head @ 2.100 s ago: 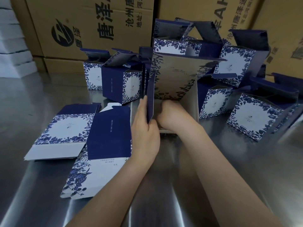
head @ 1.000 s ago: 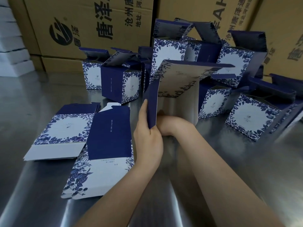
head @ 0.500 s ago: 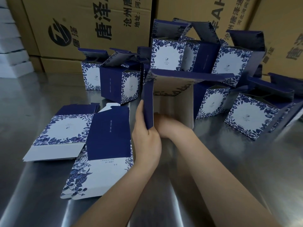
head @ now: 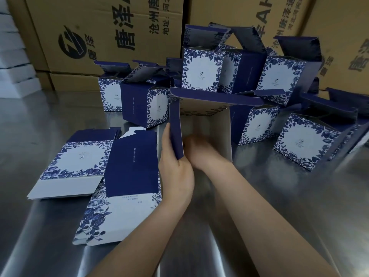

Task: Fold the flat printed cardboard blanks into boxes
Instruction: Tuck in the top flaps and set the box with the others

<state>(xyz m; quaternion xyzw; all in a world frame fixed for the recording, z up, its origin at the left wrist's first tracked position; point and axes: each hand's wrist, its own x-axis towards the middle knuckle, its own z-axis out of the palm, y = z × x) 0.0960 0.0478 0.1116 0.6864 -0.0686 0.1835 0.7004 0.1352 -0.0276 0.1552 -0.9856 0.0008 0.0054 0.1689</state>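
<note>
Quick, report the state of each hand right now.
Left hand: grips the left wall of the half-folded box.
Right hand: reaches inside that box, fingers blurred; cannot tell.

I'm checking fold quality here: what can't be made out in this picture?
Head view:
- Right hand: fingers blurred inside the half-folded box; grip unclear.
- Its floor: hidden by that hand.
- Print on flat blanks: too small.
- Rightmost box: cut off by frame edge.

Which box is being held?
The middle box, open toward the camera: left hand grips its navy wall, right hand reaches inside.
</note>
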